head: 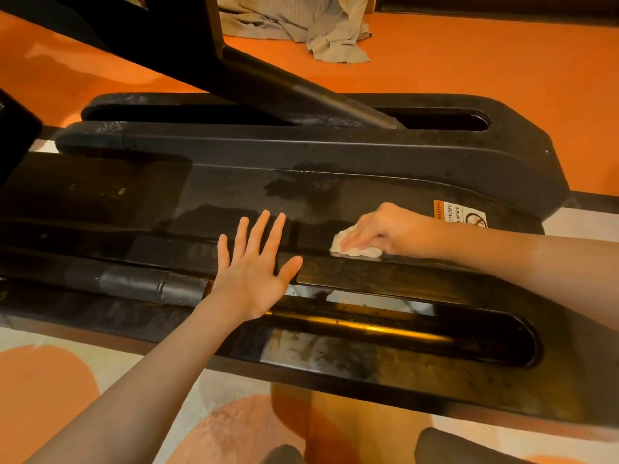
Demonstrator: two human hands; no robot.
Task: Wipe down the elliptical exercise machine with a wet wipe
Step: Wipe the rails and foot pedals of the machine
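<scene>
The black base of the elliptical machine [335, 152] fills the middle of the head view, with two long slots and a glossy centre panel that shows wet streaks. My right hand [385, 229] presses a crumpled white wet wipe [355, 249] flat against the centre panel, beside a warning sticker [460, 214]. The fingers lie fairly straight over the wipe. My left hand [254, 262] hovers or rests with its fingers spread wide over the near rail of the base, holding nothing.
A black arm of the machine [301, 85] slants down from the upper left into the far slot. A heap of beige cloth [301, 28] lies on the orange floor [469, 61] behind. A patterned rug [50, 380] lies under the near edge.
</scene>
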